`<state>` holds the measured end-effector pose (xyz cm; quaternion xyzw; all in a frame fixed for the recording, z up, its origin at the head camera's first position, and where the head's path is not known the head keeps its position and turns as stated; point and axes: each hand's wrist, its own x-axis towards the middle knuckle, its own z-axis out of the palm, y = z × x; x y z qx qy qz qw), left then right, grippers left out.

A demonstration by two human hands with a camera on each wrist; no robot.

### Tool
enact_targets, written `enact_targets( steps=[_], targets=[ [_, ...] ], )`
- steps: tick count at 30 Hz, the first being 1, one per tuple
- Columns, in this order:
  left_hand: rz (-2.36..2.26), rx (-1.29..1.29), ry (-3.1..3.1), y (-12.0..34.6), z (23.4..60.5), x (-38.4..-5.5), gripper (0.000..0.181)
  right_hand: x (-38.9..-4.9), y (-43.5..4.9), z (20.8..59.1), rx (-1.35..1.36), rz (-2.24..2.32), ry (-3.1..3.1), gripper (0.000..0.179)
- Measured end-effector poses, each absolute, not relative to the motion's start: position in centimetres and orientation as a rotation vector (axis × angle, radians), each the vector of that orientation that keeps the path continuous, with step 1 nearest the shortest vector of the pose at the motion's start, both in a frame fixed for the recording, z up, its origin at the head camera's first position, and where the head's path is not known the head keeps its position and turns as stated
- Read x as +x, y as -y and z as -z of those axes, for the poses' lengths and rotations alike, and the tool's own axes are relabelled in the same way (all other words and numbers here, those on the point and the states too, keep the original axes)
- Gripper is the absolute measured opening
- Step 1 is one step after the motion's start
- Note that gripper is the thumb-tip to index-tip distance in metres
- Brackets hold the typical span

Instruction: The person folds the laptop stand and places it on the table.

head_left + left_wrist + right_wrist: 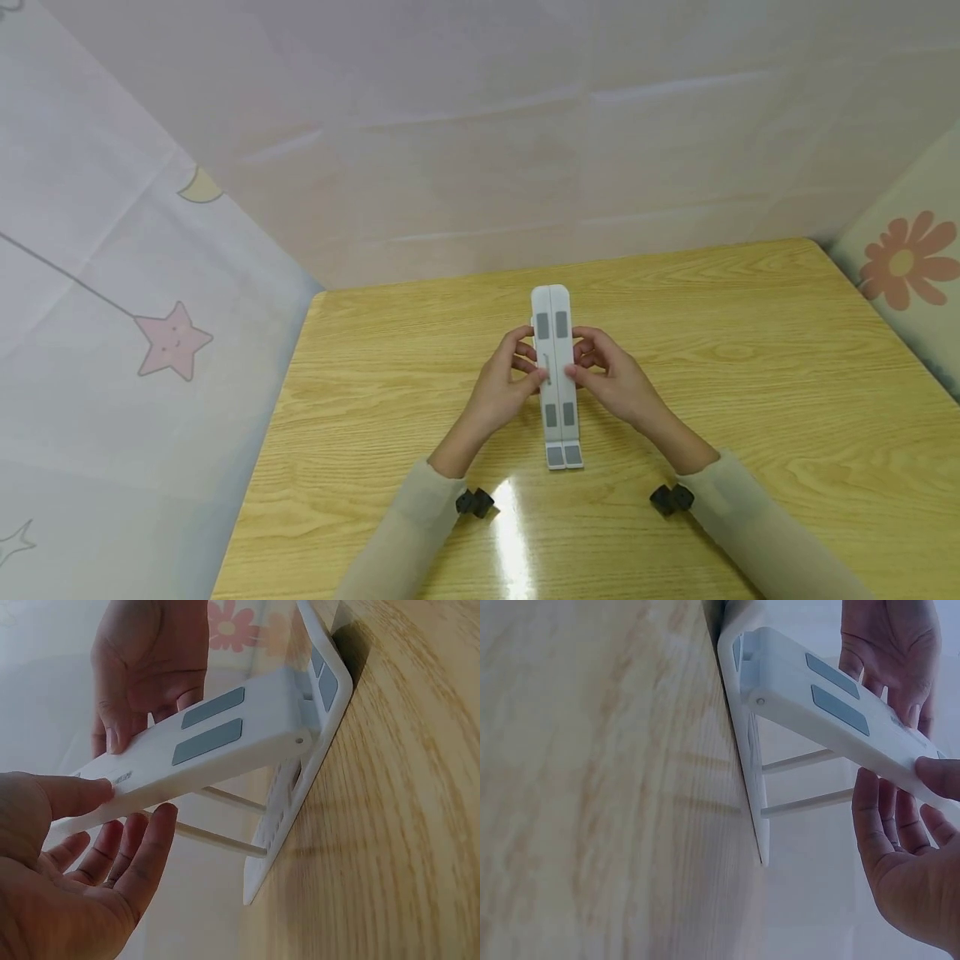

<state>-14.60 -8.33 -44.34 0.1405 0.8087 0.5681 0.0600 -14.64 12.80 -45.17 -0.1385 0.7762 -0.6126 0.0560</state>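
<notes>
A white folding laptop stand (558, 387) with grey pads stands on the table in front of me, its two halves side by side. Its upper part (266, 716) slopes up from the hinge near the table, and thin struts (802, 761) run beneath it to the base. My left hand (501, 387) grips the left edge of the upper part, thumb on top and fingers curled below. On the opposite edge, my right hand (622, 390) holds it likewise, its thumb (939, 776) lying on the top face.
The wood-grain table (375, 417) reaches back to a pale cloth backdrop (465, 167). More printed cloth stands at the left and right, with a pink star (175, 342) and an orange flower (903, 262). Small black devices (474, 502) sit at both sleeve cuffs.
</notes>
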Motion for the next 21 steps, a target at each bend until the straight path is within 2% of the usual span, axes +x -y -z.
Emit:
enact_targets(
  steps=[13, 21],
  targets=[
    [-1.571, 0.527, -2.651, 9.2, 43.4, -13.0, 0.061, -15.4, -14.0, 44.3, -0.520, 1.872, -2.361, 0.048],
    [-1.152, 0.806, -2.891, 10.1, 43.4, -11.0, 0.057, -16.5, -15.1, 41.8, -0.624, 1.789, -2.436, 0.052]
  ],
)
